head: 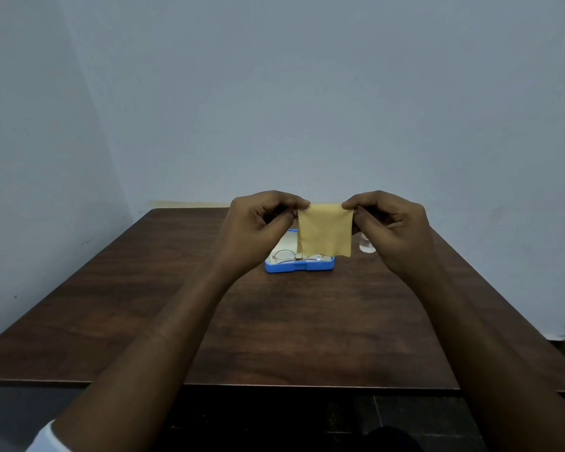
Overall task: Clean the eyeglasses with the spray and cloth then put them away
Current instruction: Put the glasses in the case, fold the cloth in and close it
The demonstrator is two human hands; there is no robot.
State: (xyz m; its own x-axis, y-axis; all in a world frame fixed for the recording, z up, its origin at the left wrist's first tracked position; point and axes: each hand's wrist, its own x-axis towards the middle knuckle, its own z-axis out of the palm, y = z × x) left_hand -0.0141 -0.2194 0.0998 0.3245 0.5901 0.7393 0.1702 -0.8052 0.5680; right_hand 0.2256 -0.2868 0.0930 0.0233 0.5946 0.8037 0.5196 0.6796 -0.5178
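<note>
Both forearms reach fwd over the dark wood worktop (307, 321), a bit of white sleeve (46, 435) showing at the left elbow. Left hand (258, 230) and right hand (395, 230) are raised side by side, each pinching a top corner of the yellow cloth (325, 230) btw thumb and forefinger, other fingers curled in. Cloth hangs flat btw the two hands, zigzag-cut edges visible, its lower edge free above the worktop. Beneath and beyond the left hand sits an open blue case (299, 265) w/ a pale lining; thin wire-rim eyeglasses (294, 256) lie inside it, partly hidden by the cloth's lower edge. Under the right hand, just behind its heel, a small clear bottle (367, 246) stands on the worktop, mostly covered, top not visible, so can't tell its type. Case and bottle sit near each other, apart.
</note>
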